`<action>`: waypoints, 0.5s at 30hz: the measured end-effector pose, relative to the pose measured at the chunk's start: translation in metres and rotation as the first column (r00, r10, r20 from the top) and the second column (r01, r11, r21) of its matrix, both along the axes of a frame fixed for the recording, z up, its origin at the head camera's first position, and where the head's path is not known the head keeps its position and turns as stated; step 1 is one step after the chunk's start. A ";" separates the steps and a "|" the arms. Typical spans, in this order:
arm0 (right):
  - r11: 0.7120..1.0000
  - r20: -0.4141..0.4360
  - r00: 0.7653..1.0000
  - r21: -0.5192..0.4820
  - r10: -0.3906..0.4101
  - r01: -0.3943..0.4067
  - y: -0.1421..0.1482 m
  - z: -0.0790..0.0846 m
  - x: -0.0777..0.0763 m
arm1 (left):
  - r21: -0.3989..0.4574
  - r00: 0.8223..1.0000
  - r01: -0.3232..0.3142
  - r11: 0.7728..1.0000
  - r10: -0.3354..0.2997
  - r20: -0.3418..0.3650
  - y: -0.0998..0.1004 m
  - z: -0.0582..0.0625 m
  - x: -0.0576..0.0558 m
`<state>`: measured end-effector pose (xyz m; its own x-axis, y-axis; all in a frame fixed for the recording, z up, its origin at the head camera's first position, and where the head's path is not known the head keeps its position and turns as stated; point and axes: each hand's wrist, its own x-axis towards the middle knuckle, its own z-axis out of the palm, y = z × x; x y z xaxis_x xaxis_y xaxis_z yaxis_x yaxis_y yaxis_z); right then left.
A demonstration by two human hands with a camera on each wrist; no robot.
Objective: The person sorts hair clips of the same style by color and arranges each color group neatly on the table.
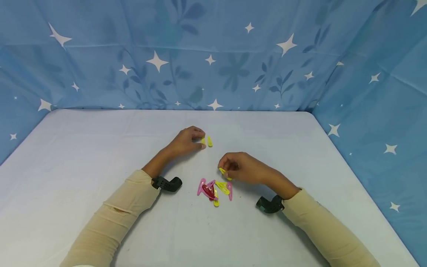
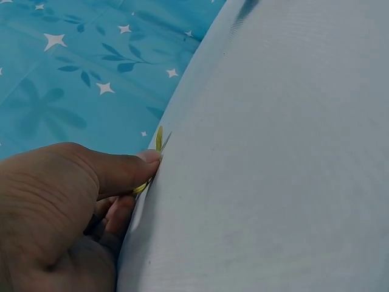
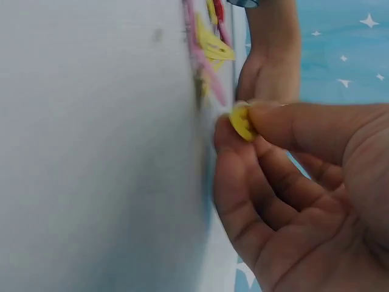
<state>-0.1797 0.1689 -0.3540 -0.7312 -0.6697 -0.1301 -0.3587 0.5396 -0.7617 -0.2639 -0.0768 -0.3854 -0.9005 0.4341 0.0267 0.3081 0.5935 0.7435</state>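
My left hand (image 1: 187, 141) is at the far middle of the white table, with a yellow snap hair clip (image 1: 203, 140) between its thumb and fingers. In the left wrist view, the thumb covers the middle of that yellow clip's side, and yellow shows above and below it. Just right of these fingertips lies another yellow hair clip (image 1: 209, 141). Nearer the front, my right hand (image 1: 248, 168) pinches a yellow hair clip (image 3: 242, 123) between thumb and fingertips, above the table. Below it is a loose pile of pink, red and yellow hair clips (image 1: 209, 191).
The white cloth-covered table (image 1: 100, 148) reaches back to a blue curtain (image 1: 186, 74) with white stars, which also hangs along both sides. Each wrist wears a black camera mount (image 1: 170, 184), standing out low over the cloth.
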 end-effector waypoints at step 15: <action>0.988 -0.041 0.997 -0.143 -0.069 0.063 -0.015 0.012 -0.026 | -0.011 0.999 0.028 1.000 -0.028 -0.019 0.000 0.003 0.003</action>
<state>-0.2059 0.1536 -0.3418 -0.7774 -0.6290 -0.0029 -0.3619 0.4510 -0.8158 -0.2609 -0.0766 -0.3820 -0.8873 0.4596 0.0388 0.3387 0.5922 0.7311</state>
